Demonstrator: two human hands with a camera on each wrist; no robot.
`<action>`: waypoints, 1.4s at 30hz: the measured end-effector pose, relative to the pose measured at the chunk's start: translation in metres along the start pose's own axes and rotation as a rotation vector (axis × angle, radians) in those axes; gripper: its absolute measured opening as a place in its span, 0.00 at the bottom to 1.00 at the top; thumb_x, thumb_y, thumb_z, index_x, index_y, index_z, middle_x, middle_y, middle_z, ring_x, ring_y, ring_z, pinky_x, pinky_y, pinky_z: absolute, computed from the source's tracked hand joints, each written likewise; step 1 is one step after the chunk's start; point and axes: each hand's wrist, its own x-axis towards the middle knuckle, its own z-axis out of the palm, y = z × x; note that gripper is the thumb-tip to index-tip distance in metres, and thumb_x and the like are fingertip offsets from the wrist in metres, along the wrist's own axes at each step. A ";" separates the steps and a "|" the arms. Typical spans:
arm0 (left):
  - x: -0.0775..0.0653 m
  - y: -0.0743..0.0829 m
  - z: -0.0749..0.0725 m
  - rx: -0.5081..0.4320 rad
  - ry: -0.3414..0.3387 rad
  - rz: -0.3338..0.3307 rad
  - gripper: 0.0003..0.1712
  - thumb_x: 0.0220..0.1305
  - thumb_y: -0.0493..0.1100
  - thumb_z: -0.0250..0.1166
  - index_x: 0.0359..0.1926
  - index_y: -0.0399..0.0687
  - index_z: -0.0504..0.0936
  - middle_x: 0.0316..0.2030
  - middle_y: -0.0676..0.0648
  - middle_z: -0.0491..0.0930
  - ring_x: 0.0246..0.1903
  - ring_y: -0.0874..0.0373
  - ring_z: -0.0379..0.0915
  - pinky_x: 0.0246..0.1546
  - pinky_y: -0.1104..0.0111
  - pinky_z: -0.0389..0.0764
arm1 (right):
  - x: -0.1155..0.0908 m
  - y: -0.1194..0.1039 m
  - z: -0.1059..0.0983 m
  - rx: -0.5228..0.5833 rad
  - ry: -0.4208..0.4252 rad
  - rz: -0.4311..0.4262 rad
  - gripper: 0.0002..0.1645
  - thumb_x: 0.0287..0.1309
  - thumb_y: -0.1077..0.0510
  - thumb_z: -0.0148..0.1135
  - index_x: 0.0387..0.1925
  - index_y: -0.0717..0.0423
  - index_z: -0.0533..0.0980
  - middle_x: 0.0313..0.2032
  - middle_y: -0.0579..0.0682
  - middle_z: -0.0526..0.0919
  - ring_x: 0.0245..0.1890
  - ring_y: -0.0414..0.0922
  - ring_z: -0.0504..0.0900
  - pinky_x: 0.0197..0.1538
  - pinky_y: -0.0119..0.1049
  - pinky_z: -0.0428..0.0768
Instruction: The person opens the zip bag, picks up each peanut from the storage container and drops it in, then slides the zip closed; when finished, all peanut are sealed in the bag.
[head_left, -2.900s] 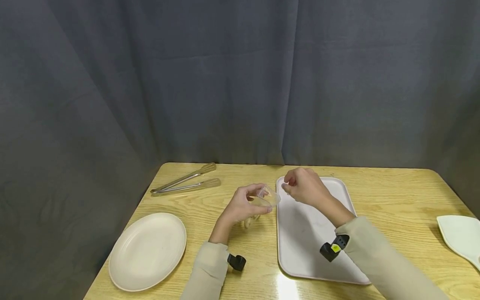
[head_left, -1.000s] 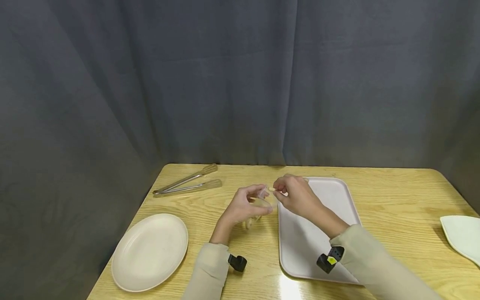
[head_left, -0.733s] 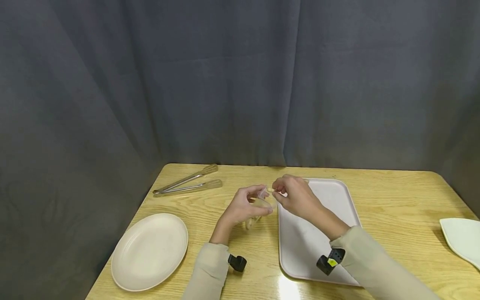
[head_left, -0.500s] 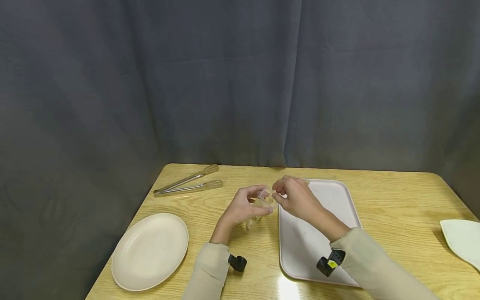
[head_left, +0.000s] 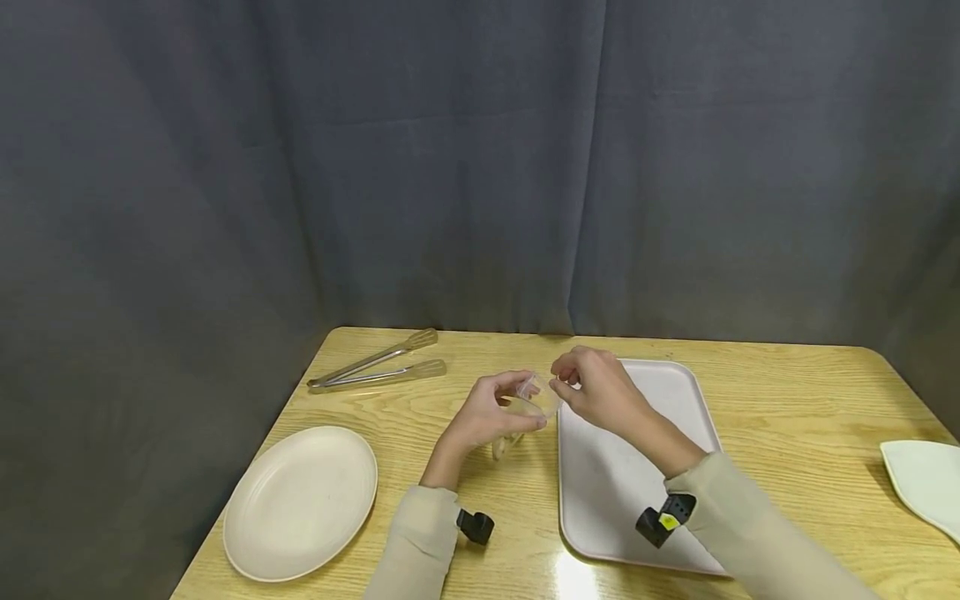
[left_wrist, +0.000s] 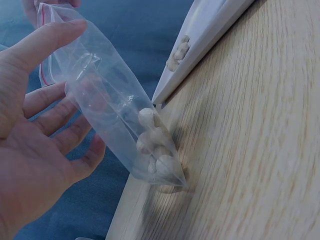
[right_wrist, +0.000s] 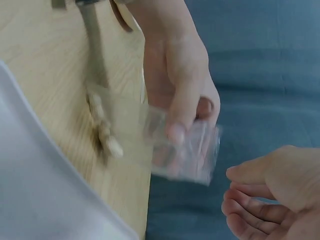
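Note:
My left hand (head_left: 487, 408) pinches a clear zip bag (left_wrist: 117, 95) near its top, thumb on one side and fingers on the other. Several peanuts in their shells (left_wrist: 162, 162) lie in the bag's lower end, close over the wooden table. The bag's mouth, edged with a red line, spreads towards the right. Just beside it hovers my right hand (head_left: 600, 387), its fingers loosely bent with nothing between them in the right wrist view. Below that hand is a pale rectangular tray (head_left: 637, 483). More peanuts (left_wrist: 179, 52) sit at one end of the tray in the left wrist view.
A round cream plate (head_left: 300, 504) stands at the table's left front. Metal tongs (head_left: 375, 367) lie spread behind it. At the far right is a white, flat, broad-headed utensil (head_left: 926, 479), cut off by the frame. A dark curtain (head_left: 450, 167) hangs behind the table.
My right hand brought a peanut from the tray to the bag's mouth and let it go inside. It has since drawn back slightly to the right. My left hand keeps holding the bag.

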 end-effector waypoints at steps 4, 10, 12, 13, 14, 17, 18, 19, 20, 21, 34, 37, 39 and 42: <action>0.001 -0.002 0.001 0.012 0.022 -0.001 0.39 0.54 0.40 0.77 0.67 0.43 0.74 0.53 0.45 0.81 0.54 0.49 0.73 0.58 0.49 0.72 | 0.004 0.018 -0.004 0.086 -0.033 0.100 0.04 0.58 0.66 0.67 0.35 0.64 0.84 0.29 0.51 0.84 0.27 0.43 0.80 0.30 0.38 0.80; 0.001 -0.002 0.002 0.036 0.039 -0.007 0.38 0.53 0.42 0.77 0.65 0.44 0.75 0.50 0.50 0.83 0.51 0.56 0.74 0.57 0.54 0.73 | 0.005 0.060 0.001 0.140 -0.035 0.255 0.05 0.59 0.65 0.66 0.34 0.65 0.84 0.27 0.51 0.85 0.26 0.44 0.80 0.30 0.37 0.77; 0.001 -0.002 0.002 0.037 0.036 -0.011 0.38 0.53 0.42 0.77 0.66 0.45 0.75 0.50 0.51 0.83 0.51 0.56 0.74 0.57 0.55 0.73 | 0.001 0.074 0.006 0.133 -0.034 0.291 0.05 0.58 0.64 0.66 0.31 0.64 0.84 0.26 0.51 0.85 0.27 0.44 0.79 0.30 0.37 0.76; 0.001 -0.002 0.002 0.037 0.035 -0.013 0.39 0.53 0.42 0.77 0.66 0.45 0.75 0.50 0.51 0.83 0.51 0.57 0.74 0.57 0.55 0.73 | -0.001 0.081 0.010 0.127 -0.039 0.308 0.06 0.58 0.63 0.67 0.30 0.63 0.84 0.26 0.50 0.85 0.27 0.44 0.79 0.30 0.37 0.75; 0.000 -0.002 0.002 0.036 0.034 -0.013 0.39 0.54 0.42 0.77 0.67 0.46 0.75 0.51 0.51 0.83 0.51 0.56 0.74 0.57 0.55 0.73 | -0.002 0.087 0.014 0.119 -0.050 0.325 0.07 0.58 0.62 0.67 0.28 0.62 0.84 0.25 0.49 0.85 0.26 0.44 0.78 0.29 0.37 0.74; 0.000 -0.003 0.002 0.033 0.031 -0.015 0.39 0.54 0.42 0.76 0.67 0.47 0.74 0.51 0.49 0.82 0.51 0.56 0.74 0.57 0.55 0.72 | -0.008 0.102 0.026 0.077 -0.079 0.344 0.08 0.57 0.60 0.68 0.25 0.61 0.84 0.23 0.48 0.84 0.25 0.45 0.76 0.29 0.38 0.73; 0.000 -0.003 0.002 0.033 0.030 -0.015 0.39 0.54 0.42 0.76 0.67 0.46 0.74 0.52 0.49 0.82 0.52 0.56 0.74 0.57 0.54 0.72 | -0.010 0.105 0.030 0.062 -0.088 0.350 0.08 0.56 0.60 0.69 0.26 0.61 0.84 0.23 0.48 0.84 0.25 0.45 0.77 0.29 0.39 0.74; 0.000 -0.003 0.002 0.033 0.031 -0.016 0.39 0.54 0.42 0.76 0.67 0.46 0.74 0.52 0.48 0.82 0.52 0.56 0.74 0.57 0.54 0.72 | -0.011 0.109 0.033 0.039 -0.089 0.342 0.08 0.56 0.60 0.69 0.26 0.62 0.84 0.24 0.49 0.84 0.26 0.45 0.77 0.30 0.39 0.75; 0.000 -0.003 0.002 0.033 0.032 -0.018 0.39 0.54 0.42 0.76 0.67 0.46 0.74 0.52 0.47 0.82 0.52 0.56 0.74 0.57 0.54 0.72 | -0.012 0.111 0.036 0.024 -0.089 0.333 0.07 0.54 0.61 0.70 0.26 0.63 0.84 0.24 0.50 0.84 0.25 0.46 0.78 0.30 0.40 0.75; 0.000 -0.003 0.002 0.032 0.031 -0.018 0.39 0.54 0.42 0.76 0.67 0.45 0.74 0.53 0.47 0.82 0.52 0.56 0.74 0.57 0.54 0.72 | -0.013 0.113 0.038 0.009 -0.087 0.325 0.06 0.53 0.62 0.70 0.26 0.63 0.84 0.25 0.50 0.84 0.26 0.46 0.78 0.31 0.41 0.76; 0.000 -0.001 0.003 0.041 0.035 -0.013 0.40 0.53 0.42 0.77 0.67 0.42 0.74 0.52 0.48 0.82 0.52 0.56 0.74 0.57 0.55 0.73 | -0.016 0.115 0.039 -0.015 -0.075 0.304 0.04 0.53 0.66 0.69 0.26 0.64 0.83 0.24 0.51 0.84 0.25 0.45 0.79 0.32 0.42 0.77; 0.000 -0.002 0.003 0.044 0.030 -0.008 0.40 0.53 0.42 0.77 0.67 0.43 0.74 0.52 0.47 0.82 0.52 0.56 0.74 0.57 0.54 0.72 | -0.015 0.109 0.035 -0.005 -0.067 0.288 0.03 0.53 0.66 0.68 0.27 0.65 0.83 0.24 0.51 0.84 0.26 0.46 0.79 0.32 0.42 0.76; 0.001 -0.003 0.003 0.045 0.031 -0.006 0.39 0.53 0.42 0.77 0.67 0.43 0.74 0.52 0.47 0.82 0.52 0.55 0.74 0.57 0.54 0.72 | -0.012 0.103 0.031 0.012 -0.048 0.259 0.03 0.53 0.67 0.68 0.28 0.66 0.83 0.25 0.52 0.84 0.26 0.46 0.79 0.32 0.42 0.76; 0.002 -0.003 0.002 0.039 0.038 -0.001 0.39 0.53 0.41 0.77 0.66 0.44 0.75 0.52 0.46 0.82 0.52 0.54 0.74 0.58 0.53 0.72 | -0.008 0.089 0.022 0.048 -0.025 0.231 0.03 0.55 0.67 0.67 0.29 0.66 0.84 0.24 0.51 0.84 0.26 0.46 0.78 0.30 0.41 0.76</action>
